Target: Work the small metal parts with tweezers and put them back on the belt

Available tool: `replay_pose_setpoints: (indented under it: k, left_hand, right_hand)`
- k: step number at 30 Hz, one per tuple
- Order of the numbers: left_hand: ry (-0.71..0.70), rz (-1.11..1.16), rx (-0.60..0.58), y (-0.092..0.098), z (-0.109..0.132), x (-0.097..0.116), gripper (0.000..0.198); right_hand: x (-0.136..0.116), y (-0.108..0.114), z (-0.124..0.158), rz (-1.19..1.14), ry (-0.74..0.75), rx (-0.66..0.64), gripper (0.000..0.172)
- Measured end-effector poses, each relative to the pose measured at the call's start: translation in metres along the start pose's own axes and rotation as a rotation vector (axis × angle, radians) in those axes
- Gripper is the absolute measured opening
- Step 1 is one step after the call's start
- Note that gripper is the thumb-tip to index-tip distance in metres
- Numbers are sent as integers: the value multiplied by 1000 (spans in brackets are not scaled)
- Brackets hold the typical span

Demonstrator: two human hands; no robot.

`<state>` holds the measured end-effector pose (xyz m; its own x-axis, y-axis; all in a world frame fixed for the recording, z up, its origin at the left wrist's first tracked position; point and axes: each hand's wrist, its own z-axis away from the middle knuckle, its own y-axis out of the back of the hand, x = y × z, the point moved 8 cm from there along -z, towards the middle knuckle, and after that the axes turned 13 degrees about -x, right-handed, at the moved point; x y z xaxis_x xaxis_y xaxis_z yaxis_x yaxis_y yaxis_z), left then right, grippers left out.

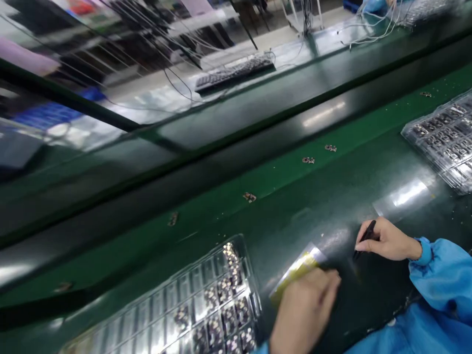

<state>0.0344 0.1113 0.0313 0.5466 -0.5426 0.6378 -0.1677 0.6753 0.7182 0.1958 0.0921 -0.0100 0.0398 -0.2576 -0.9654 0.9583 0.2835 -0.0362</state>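
My right hand [385, 239] is closed around black tweezers [368, 233], their tips pointing down at the dark green work surface. My left hand [304, 307] is smeared by motion, its fingers curled in; whatever may be between them is hidden. Just beyond it lies a clear sheet with a yellow part [297, 268], partly covered by the hand. Left of that hand sits a clear plastic tray [162, 300]. Small metallic parts [224, 295] fill several of its right-hand pockets, while many pockets on the left are bare.
Several small parts [250, 197] lie spaced along a bright green strip [280, 179]. Another clear tray of parts [448, 135] stands at the right edge, near a clear glossy sheet [403, 196]. Beyond a metal rail are cables [379, 37] and a blurred workshop.
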Motion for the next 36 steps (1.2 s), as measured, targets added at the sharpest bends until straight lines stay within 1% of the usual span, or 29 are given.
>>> replay_pose_setpoints:
  k: [1, 2, 3, 4, 5, 7, 11, 14, 17, 20, 26, 30, 33, 36]
  left_hand:
    - [-72, -105, -72, -25, 8, 19, 20]
    - [-112, -199, -108, -46, 14, 31, 22]
    - [-129, -276, -119, -63, 19, 39, 22]
    - [-126, -339, -111, -76, 22, 42, 25]
    - [-106, -388, -92, -85, 23, 43, 28]
    - [-48, -443, -49, -94, 22, 40, 35]
    - [23, -465, -14, -91, 19, 37, 39]
    - [29, -459, -4, -87, 18, 40, 40]
    - [24, -465, -1, -87, 18, 41, 39]
    - [29, -473, -9, -89, 17, 39, 38]
    - [39, -451, -21, -87, 17, 38, 36]
    - [58, -423, -67, -88, 16, 37, 37]
    - [75, -405, -85, -89, 16, 36, 38]
    - [78, -397, -90, -89, 16, 36, 39]
  right_hand:
    - [-1, -3, 0, 24, -5, -52, 15]
    - [-2, -5, 1, 54, -9, -93, 14]
    - [-2, -7, 1, 82, -15, -123, 14]
    - [-2, -9, 0, 110, -22, -145, 14]
    - [-2, -10, 0, 138, -30, -162, 14]
    - [-1, -12, -1, 193, -46, -182, 14]
    - [-3, -14, -3, 309, -75, -183, 12]
    - [-4, -14, -4, 358, -82, -182, 10]
    - [-3, -15, -6, 350, -94, -194, 10]
    - [-1, -16, -7, 286, -98, -198, 11]
    - [6, -16, -4, 57, -98, -194, 15]
    - [10, -16, -3, -55, -100, -178, 24]
    - [12, -15, -2, -104, -109, -162, 29]
    - [13, -15, -1, -92, -110, -140, 28]
